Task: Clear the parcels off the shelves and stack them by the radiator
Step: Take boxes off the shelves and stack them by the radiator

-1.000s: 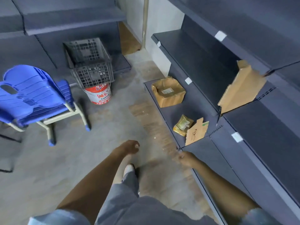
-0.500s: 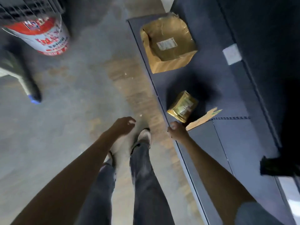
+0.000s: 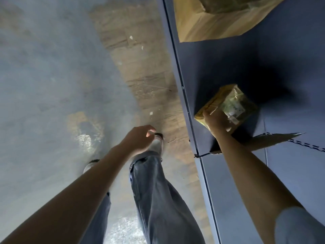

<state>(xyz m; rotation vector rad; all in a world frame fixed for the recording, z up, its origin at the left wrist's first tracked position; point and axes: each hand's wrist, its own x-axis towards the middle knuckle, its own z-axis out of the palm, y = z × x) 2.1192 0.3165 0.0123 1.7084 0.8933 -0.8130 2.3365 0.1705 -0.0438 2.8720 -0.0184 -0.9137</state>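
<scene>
The right hand (image 3: 217, 123) grips the near corner of the small parcel (image 3: 228, 104), fingers curled round its edge. The left hand (image 3: 139, 138) hangs over the floor (image 3: 44, 76), fingers loosely curled, holding nothing. The small parcel is a yellowish packet wrapped in glossy tape with a white label, lying on the dark lowest shelf (image 3: 219, 64) near its front edge. A larger brown parcel (image 3: 211, 23) sits farther along the shelf.

The small parcel (image 3: 228, 104) at three o'clock is brown paper under glossy tape. The shelf (image 3: 219, 64) is matt dark metal. The floor (image 3: 52, 67), nine o'clock, is worn, patchy concrete.
</scene>
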